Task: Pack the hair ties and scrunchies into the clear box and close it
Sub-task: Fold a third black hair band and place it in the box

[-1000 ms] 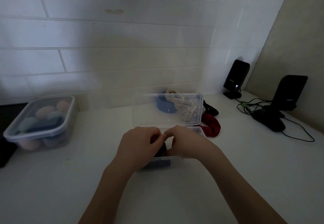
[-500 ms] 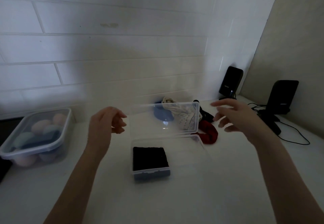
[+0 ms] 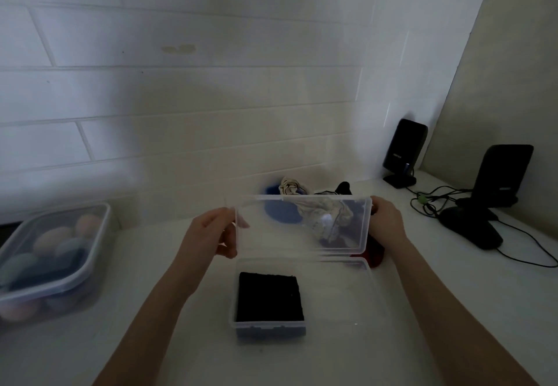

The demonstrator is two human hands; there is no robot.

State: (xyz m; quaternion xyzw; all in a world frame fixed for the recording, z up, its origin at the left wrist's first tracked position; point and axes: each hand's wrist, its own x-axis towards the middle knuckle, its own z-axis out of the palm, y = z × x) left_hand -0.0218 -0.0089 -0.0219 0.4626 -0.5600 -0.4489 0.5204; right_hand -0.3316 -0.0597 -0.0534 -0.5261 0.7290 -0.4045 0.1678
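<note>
Both hands, left (image 3: 211, 231) and right (image 3: 388, 222), grip the raised lid (image 3: 302, 224).

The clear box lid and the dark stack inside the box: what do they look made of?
The lid, held at its ends by the left hand and right hand, looks like thin, glossy, clear plastic: the scrunchies behind it show through. The dark stack in the clear box looks like matte black fabric or elastic, though the light is too dim to be sure.

Both forearms reach forward; the left hand (image 3: 211, 231) and right hand (image 3: 388, 222) are raised, fingers curled, gripping something between them.
</note>
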